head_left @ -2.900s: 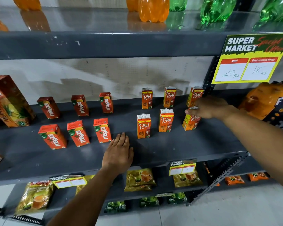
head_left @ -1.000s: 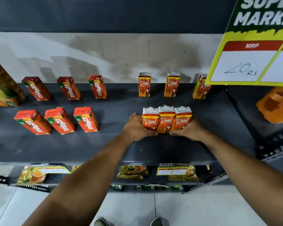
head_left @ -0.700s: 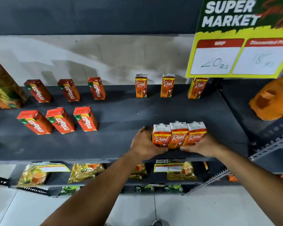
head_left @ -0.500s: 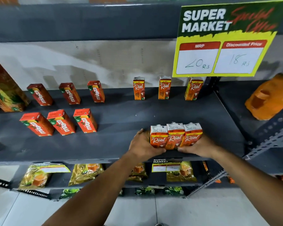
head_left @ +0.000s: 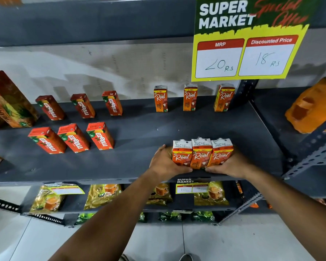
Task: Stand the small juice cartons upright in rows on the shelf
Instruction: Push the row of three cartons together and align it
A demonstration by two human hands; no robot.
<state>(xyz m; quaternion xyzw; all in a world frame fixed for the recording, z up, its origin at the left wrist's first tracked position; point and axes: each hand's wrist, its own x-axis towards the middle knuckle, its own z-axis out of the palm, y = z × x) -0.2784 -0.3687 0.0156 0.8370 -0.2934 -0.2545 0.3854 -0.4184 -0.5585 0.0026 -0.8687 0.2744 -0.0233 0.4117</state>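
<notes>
Orange cartons (head_left: 201, 155): we clamp three between left hand (head_left: 163, 163) and right hand (head_left: 231, 164).
Risk: uneven squeeze could pop our middle one.

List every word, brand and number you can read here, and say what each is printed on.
"SUPER MARKET", "MRP", "20 Rs", "Discounted Price", "18 Rs": hanging price sign; its red script is blurred.
"Real", "10/-": three held cartons between left hand and right hand, and three back-row cartons.
"maaza": six red cartons.
"PINEAPPLE", partly cut off: tall carton.
"SUPER MARKET": small shelf-edge tag; its prices are unreadable.
Pouch labels below: too small.
</notes>
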